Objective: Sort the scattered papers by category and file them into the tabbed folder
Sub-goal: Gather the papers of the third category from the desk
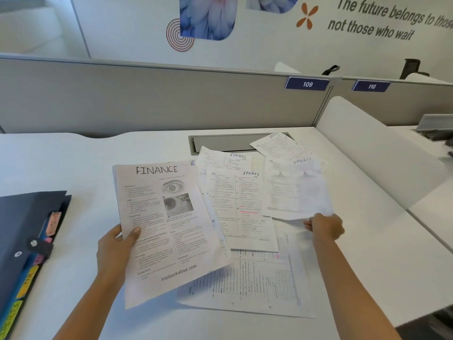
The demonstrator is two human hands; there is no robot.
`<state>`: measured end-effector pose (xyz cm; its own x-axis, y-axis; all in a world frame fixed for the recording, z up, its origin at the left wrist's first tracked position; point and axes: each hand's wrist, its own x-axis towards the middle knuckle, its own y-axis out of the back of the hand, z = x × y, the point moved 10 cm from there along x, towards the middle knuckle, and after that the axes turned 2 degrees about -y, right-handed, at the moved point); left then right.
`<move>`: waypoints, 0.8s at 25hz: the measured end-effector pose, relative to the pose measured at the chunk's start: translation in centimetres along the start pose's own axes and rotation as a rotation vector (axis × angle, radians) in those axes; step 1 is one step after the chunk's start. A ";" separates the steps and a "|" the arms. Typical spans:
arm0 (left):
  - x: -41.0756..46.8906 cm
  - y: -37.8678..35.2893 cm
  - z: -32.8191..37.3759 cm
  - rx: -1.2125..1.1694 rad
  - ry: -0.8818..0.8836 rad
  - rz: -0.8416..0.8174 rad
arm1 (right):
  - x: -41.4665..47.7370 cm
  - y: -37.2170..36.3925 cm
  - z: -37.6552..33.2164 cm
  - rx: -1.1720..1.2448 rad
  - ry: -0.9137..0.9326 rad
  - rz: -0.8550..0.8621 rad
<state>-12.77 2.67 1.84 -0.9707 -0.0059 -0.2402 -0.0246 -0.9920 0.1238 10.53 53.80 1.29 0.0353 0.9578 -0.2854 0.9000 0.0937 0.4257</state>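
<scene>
Gripping FINANCE sheet (164,222) at its left edge: left hand (115,249), thumb on top, sheet lifted and tilted over desk (73,163). Right hand (324,228) pinched shut on bottom corner of blurred sheet (296,190), at 3 o'clock from FINANCE sheet. SPORTS pages (241,204) lie between them. Tabbed folder (22,241) at 9 o'clock, near desk's left edge, coloured tabs showing.

White desk (98,168), grey partition (147,101), number plates 109 (307,84) and 110 (371,86), wall lettering (382,20)
</scene>
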 end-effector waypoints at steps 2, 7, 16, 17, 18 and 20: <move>-0.1 -0.4 0.1 -0.004 0.001 -0.007 | 0.1 1.8 1.7 0.006 0.001 0.037; -0.5 -1.5 0.5 -0.010 -0.007 -0.037 | -1.7 3.3 3.8 0.100 -0.048 0.054; -1.1 -2.6 0.5 -0.013 -0.015 -0.068 | -6.6 -4.8 1.2 -0.743 0.422 -0.227; -1.2 -2.7 0.6 -0.020 -0.016 -0.073 | -7.0 -6.2 1.8 -0.797 0.455 -0.290; -1.3 -2.9 0.6 -0.026 -0.015 -0.076 | -7.6 -7.4 2.0 -0.816 0.501 -0.350; -1.6 -3.0 0.5 -0.034 -0.013 -0.082 | -8.9 -8.6 1.4 -0.743 0.581 -0.434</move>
<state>-11.31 5.76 2.37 -0.9689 0.0769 -0.2352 -0.0962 -0.9928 0.0716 3.09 44.07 -1.08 -0.6202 0.7665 -0.1667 0.2832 0.4170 0.8637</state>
